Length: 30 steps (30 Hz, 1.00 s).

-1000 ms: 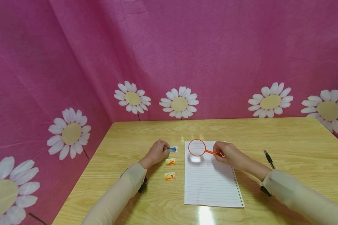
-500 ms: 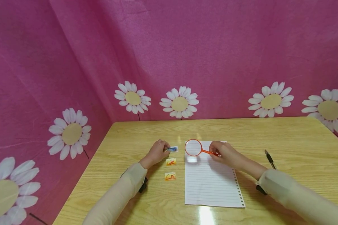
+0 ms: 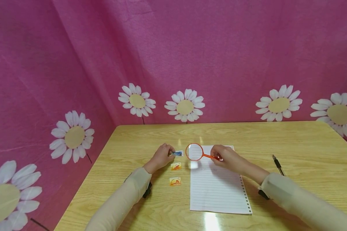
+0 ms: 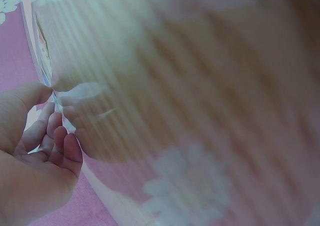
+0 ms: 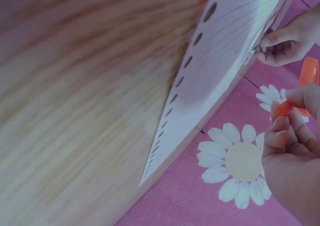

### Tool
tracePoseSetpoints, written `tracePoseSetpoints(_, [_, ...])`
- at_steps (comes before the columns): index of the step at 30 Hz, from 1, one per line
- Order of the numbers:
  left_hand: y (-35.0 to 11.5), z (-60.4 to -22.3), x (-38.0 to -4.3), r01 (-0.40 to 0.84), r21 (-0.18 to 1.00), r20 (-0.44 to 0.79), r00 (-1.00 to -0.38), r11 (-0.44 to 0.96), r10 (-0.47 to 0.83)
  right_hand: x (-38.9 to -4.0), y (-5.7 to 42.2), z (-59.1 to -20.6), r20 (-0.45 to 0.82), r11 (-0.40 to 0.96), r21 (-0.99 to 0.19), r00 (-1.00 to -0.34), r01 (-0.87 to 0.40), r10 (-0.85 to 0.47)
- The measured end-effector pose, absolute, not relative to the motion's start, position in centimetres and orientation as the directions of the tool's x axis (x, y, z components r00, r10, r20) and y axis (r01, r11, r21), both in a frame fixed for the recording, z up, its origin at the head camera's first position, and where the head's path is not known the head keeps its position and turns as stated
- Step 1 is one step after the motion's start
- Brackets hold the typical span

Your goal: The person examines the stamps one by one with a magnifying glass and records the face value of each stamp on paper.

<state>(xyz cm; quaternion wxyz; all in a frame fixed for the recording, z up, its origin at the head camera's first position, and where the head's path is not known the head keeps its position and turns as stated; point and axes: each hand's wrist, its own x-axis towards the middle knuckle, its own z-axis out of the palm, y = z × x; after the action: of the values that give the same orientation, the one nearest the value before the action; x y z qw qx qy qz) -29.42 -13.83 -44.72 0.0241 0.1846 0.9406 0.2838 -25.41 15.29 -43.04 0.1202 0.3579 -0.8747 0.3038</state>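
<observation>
My right hand point(image 3: 226, 157) grips the handle of an orange-rimmed magnifying glass point(image 3: 203, 155). Its round lens hangs above the top left corner of a lined sheet of paper point(image 3: 217, 192), just right of a blue stamp point(image 3: 178, 153). The thumb and fingers of my left hand point(image 3: 162, 156) pinch the left edge of that stamp, which lies on the table. Below it, two yellow and red stamps, one upper point(image 3: 176, 166) and one lower point(image 3: 175, 181), form a column. In the right wrist view, curled fingers hold the orange handle point(image 5: 284, 108).
A black pen point(image 3: 278, 164) lies right of the paper, partly hidden by my right sleeve. Behind the wooden table point(image 3: 219, 133) hangs a pink cloth point(image 3: 219, 64) with daisies. Faint marks show on the paper's upper part.
My right hand has carried the magnifying glass left, from over the paper to the paper's left edge near the blue stamp. The left hand keeps its place.
</observation>
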Motion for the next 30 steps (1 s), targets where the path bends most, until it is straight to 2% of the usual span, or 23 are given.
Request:
tracePoseSetpoints(13, [-14.0,-45.1,-29.7,0.344,0.535,0.057,-0.926,0.772,0.374,-25.8,14.4,-43.3,0.436,0.543,-0.435,-0.696,-0.718,-0.571])
tracePoseSetpoints(30, [-14.0,-45.1,-29.8,0.335,0.541,0.050,-0.929,0.772,0.368,-26.3,13.4,-43.7,0.527,0.485,-0.371,-0.609,-0.792,-0.593])
